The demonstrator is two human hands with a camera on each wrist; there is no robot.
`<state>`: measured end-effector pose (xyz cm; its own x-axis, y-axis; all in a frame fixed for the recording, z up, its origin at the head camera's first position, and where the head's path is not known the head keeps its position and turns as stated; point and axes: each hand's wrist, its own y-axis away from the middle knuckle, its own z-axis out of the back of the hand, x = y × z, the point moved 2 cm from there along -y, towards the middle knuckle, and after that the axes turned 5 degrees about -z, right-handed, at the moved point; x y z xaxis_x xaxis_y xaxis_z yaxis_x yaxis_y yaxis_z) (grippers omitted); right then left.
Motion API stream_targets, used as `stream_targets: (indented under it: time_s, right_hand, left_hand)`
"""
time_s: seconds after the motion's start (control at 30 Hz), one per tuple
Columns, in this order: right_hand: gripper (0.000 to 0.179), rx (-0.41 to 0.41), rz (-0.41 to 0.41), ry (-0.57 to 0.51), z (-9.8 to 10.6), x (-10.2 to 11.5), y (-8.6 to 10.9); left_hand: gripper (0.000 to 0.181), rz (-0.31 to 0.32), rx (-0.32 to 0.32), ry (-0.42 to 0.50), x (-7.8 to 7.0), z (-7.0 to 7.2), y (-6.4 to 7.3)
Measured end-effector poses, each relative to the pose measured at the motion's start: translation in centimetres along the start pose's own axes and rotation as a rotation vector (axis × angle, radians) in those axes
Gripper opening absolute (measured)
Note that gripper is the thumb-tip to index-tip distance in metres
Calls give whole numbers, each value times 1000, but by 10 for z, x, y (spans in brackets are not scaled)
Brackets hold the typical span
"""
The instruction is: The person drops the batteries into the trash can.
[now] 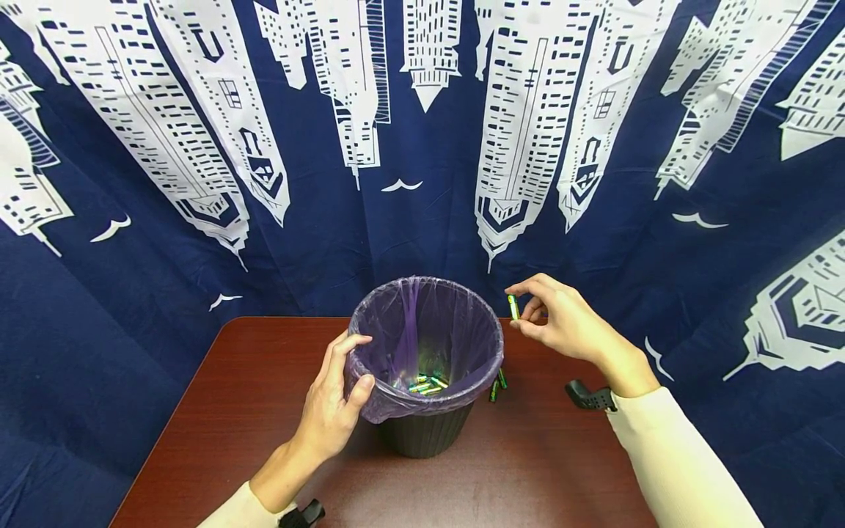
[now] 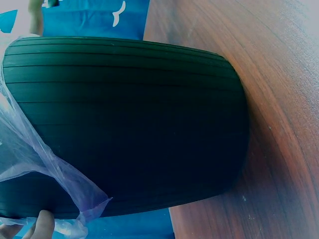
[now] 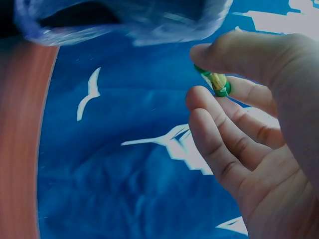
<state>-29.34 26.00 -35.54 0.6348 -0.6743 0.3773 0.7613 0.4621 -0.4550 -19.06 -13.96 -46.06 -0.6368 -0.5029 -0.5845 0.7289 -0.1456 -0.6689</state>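
A dark ribbed trash can stands upright on the table, lined with a thin purple bag folded over its rim. My left hand grips the rim at its left side, fingers and thumb over the bag. Beyond the rim's right side, my right hand pinches a green and gold battery upright between thumb and fingertip. The right wrist view shows one end of this battery. Several similar batteries lie at the bottom of the can inside the bag.
On the reddish-brown wooden table, a few more batteries lie just right of the can. A blue curtain with white printed buildings hangs behind the table's back edge.
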Motion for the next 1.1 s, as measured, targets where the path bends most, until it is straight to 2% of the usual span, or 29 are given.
stream_targets:
  time_s: [0.27, 0.53, 0.77, 1.1]
  right_hand:
    - [49, 4, 120, 59, 17, 35, -21]
    - [45, 146, 99, 84, 22, 69, -44]
    - [44, 291, 62, 47, 12, 92, -66]
    - [44, 371, 126, 28, -8, 114, -86]
  left_hand:
    - [65, 1, -5, -6, -1, 0, 0]
    - [65, 0, -5, -15, 0, 0, 1]
    - [63, -2, -8, -10, 0, -1, 0]
    - [63, 5, -9, -8, 1, -2, 1]
